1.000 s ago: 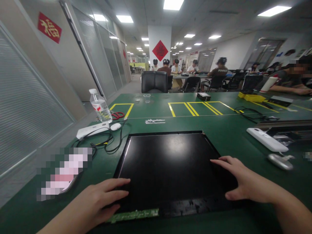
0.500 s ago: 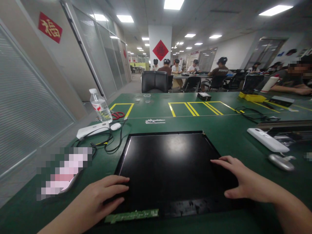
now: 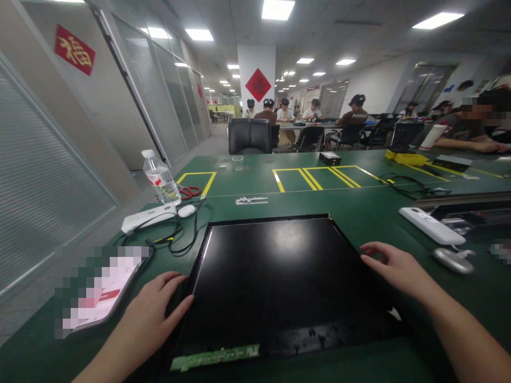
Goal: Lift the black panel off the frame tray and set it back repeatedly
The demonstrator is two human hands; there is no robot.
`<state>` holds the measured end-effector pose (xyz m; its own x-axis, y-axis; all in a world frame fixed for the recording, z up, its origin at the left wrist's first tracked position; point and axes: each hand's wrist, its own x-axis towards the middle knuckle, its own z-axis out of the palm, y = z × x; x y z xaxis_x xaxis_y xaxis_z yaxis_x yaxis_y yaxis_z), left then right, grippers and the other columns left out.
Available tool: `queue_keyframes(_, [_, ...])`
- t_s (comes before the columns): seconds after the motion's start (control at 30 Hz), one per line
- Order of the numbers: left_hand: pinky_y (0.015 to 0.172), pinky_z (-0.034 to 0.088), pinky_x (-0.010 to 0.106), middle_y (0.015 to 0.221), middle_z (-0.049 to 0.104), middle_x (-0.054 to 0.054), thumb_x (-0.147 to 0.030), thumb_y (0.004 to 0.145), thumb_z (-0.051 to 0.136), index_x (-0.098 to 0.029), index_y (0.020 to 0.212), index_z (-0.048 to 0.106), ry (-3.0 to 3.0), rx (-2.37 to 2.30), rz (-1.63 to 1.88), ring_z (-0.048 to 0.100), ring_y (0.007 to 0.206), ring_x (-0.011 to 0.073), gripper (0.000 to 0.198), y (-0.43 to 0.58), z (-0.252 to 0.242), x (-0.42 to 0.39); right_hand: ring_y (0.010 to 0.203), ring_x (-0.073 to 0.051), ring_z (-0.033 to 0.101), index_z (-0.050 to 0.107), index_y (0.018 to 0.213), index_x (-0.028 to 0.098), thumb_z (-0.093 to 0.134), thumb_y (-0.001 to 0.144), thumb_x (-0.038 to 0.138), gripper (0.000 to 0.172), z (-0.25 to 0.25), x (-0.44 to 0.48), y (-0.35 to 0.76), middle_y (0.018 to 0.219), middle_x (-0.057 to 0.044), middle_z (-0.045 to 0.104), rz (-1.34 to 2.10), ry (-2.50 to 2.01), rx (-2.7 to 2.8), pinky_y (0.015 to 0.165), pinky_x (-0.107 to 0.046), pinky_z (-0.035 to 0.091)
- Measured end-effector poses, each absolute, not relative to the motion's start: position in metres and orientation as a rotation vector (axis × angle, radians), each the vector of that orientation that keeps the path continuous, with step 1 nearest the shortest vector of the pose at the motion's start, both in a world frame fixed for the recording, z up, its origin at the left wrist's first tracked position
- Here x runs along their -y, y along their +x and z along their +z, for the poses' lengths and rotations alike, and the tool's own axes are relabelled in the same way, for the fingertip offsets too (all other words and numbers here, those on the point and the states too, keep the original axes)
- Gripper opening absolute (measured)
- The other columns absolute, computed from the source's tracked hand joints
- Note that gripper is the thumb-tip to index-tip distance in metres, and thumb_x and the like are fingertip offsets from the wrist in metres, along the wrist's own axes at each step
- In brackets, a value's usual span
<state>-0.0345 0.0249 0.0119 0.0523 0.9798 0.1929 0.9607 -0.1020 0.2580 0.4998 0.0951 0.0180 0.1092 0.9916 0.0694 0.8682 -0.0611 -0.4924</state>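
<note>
Green tabletop (image 3: 315, 202), marked in places with strips of yellow tape (image 3: 209, 184). A flat black panel (image 3: 279, 271) is laid near its front edge, a green circuit board (image 3: 215, 357) seen along the panel's near side. The panel is flanked by two hands, well apart: left hand (image 3: 154, 303) at its left edge, right hand (image 3: 401, 268) at its right, fingers loosely curved, neither clamped; right-hand contact cannot be told. To the left are set a water bottle (image 3: 161, 180), red-handled scissors (image 3: 190, 192) and a white device (image 3: 149, 217). Farther back are placed a clear cup (image 3: 238, 165) and a black box (image 3: 330, 158). Beyond, a black chair (image 3: 250, 136) is parked before a white pillar (image 3: 257, 57) hung with a red diamond sign (image 3: 258, 85); people are seated at tables under lit ceiling panels (image 3: 278, 9).
</note>
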Motion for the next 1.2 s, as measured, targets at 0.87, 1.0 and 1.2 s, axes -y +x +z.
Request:
queue_keyframes(0.87, [0.075,0.063,0.043,0.112,0.079,0.009,-0.039,0.053,0.093,-0.032,0.142,0.051,0.529,-1.406,1.128,0.075,0.094,0.0369,0.099,0.008,0.059,-0.004,0.07,-0.019,0.067,0.064,0.086,0.022,0.055,0.075,0.029,0.016,0.003,-0.1,0.494,0.077,-0.004,0.072,0.494,-2.034,1.77,0.066,-0.03,0.048])
queue_keyframes(1.0, [0.064,0.064,0.044,0.104,0.081,0.009,-0.028,0.055,0.092,-0.033,0.144,0.048,0.477,-1.376,1.183,0.078,0.08,0.0377,0.099,0.013,0.056,-0.004,0.068,-0.019,0.066,0.063,0.087,0.022,0.055,0.075,0.029,0.016,0.004,-0.1,0.492,0.076,-0.004,0.071,0.494,-2.052,1.766,0.064,-0.03,0.048])
queue_keyframes(1.2, [0.057,0.064,0.046,0.093,0.083,0.006,-0.024,0.063,0.085,-0.036,0.143,0.05,0.396,-1.427,1.222,0.078,0.07,0.0375,0.088,0.017,0.048,-0.005,0.068,-0.019,0.066,0.063,0.086,0.023,0.054,0.076,0.03,0.014,0.006,-0.099,0.492,0.076,-0.003,0.071,0.487,-2.028,1.773,0.064,-0.03,0.048])
